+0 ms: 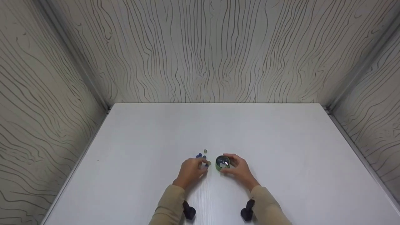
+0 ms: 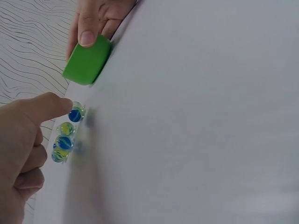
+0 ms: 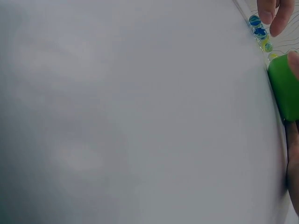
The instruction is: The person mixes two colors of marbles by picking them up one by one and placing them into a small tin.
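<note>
Near the middle of the white table my right hand (image 1: 239,168) holds a small green bowl (image 1: 217,166) between thumb and fingers. The bowl's inside looks dark and shiny in the head view. To its left my left hand (image 1: 191,168) reaches down over several glass marbles (image 1: 205,151), thumb and forefinger apart around the nearest ones. In the left wrist view, one fingertip of the left hand (image 2: 23,140) is right at the end marble (image 2: 75,113). These marbles have blue and yellow swirls. The right wrist view shows the marbles (image 3: 260,32) between the left fingertips and the green bowl.
The white table (image 1: 140,134) runs out to wood-grain patterned panels (image 1: 200,53) at the back and both sides. Black wrist devices (image 1: 189,212) hang at the inner side of each forearm, close to the tabletop.
</note>
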